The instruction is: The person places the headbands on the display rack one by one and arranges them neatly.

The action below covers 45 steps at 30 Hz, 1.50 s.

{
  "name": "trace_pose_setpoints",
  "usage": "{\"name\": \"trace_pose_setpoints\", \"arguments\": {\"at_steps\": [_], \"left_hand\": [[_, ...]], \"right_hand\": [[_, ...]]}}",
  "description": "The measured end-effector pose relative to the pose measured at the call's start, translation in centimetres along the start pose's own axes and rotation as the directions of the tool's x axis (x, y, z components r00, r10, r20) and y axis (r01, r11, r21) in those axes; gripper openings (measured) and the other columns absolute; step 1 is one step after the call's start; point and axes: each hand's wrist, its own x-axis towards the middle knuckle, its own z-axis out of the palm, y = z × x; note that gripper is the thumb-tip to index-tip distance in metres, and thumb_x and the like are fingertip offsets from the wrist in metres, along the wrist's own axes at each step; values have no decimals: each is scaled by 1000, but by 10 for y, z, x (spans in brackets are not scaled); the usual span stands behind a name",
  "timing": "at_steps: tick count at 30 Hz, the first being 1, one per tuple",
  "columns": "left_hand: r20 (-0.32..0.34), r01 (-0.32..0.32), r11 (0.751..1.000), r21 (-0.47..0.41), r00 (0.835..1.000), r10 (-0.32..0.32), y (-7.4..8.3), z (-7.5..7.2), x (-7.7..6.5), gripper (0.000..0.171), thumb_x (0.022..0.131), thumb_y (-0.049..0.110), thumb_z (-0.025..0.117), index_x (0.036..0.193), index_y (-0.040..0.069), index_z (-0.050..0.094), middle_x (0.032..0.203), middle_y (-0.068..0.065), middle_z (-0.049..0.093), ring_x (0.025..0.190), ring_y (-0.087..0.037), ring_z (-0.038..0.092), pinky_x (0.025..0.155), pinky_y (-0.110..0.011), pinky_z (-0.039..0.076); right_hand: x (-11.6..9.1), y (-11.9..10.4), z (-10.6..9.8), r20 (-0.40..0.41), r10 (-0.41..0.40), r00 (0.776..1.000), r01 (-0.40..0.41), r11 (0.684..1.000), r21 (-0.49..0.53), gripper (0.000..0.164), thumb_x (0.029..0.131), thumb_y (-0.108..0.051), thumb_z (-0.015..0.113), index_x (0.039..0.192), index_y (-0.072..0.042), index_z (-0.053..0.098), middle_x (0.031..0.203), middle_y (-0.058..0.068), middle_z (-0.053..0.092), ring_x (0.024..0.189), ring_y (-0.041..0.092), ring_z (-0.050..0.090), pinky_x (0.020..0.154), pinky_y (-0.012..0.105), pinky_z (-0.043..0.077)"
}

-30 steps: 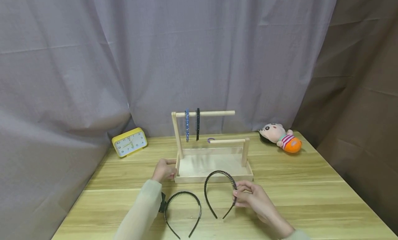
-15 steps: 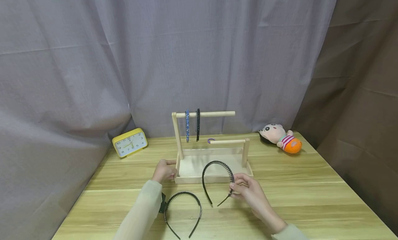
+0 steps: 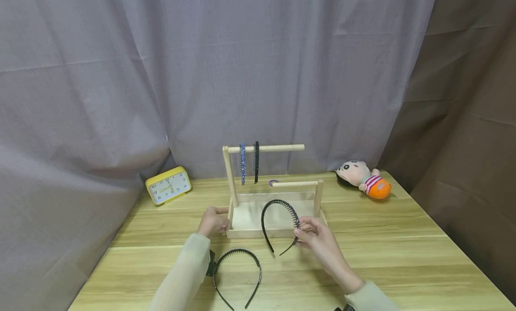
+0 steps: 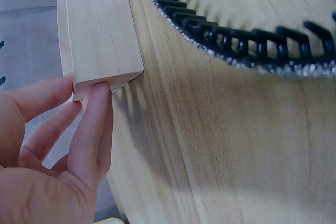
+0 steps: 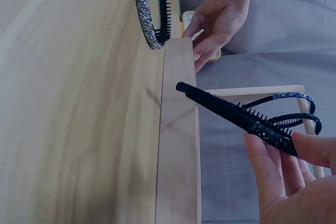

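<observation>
My left hand [image 3: 212, 221] grips the left end of a pale wooden stand [image 3: 250, 233], its fingers and thumb on the tray's corner in the left wrist view. In my right hand [image 3: 320, 241] is a black toothed headband [image 5: 226, 113] with a glittery side, pinched by that side between thumb and fingers. It is held upright before the tray's front wall, ends down. A blue glitter headband [image 3: 242, 163] and a black headband [image 3: 256, 163] hang from the stand's upper bar. Another black headband [image 3: 260, 270], glittery in the left wrist view, lies on the table near my left forearm.
The stand's lower bar [image 3: 296, 183] points left from a short right post, with a purple ring [image 3: 273, 183] by its tip. A yellow alarm clock [image 3: 168, 185] stands at back left. A plush doll [image 3: 364, 179] lies at back right, before grey curtains [image 3: 258, 78].
My right hand has moved forward and slightly left, raising the black headband from in front of the stand until it overlaps the tray in the head view. My left hand has stayed put.
</observation>
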Motion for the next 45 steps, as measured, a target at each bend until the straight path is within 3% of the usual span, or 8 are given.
{"name": "trace_pose_setpoints", "arguments": {"at_steps": [12,20,29,45], "left_hand": [[8,2,1000,-1,1000,-2,0,0,0,59,68,-14,55,126,-4,63,60,-5,58,48,-7,44,48,-18,47],[2,3,1000,-3,1000,-2,-1,0,0,60,67,-15,54,125,-4,63,53,0,49,46,-7,41,47,-18,46],[4,12,1000,-6,1000,-12,-1,-1,1,60,67,-15,55,125,-4,63,54,0,50,47,-6,41,48,-18,47],[-3,15,1000,-15,1000,-15,-2,0,3,56,69,-13,59,124,-4,64,60,-4,56,49,-7,46,49,-19,50]], "right_hand": [[14,-8,9,-47,-49,998,48,999,-21,32,86,5,64,118,7,58,95,13,62,78,13,63,77,33,61],[21,-11,18,-77,-94,993,87,993,-79,29,86,3,66,114,5,60,95,15,64,79,15,64,76,33,61],[27,-10,26,-107,-90,990,89,996,-13,29,85,7,65,114,7,60,94,15,62,81,15,65,76,29,61],[39,-10,31,-134,-125,983,121,992,-38,29,86,5,66,114,6,59,96,14,59,82,13,63,76,27,60]]}}
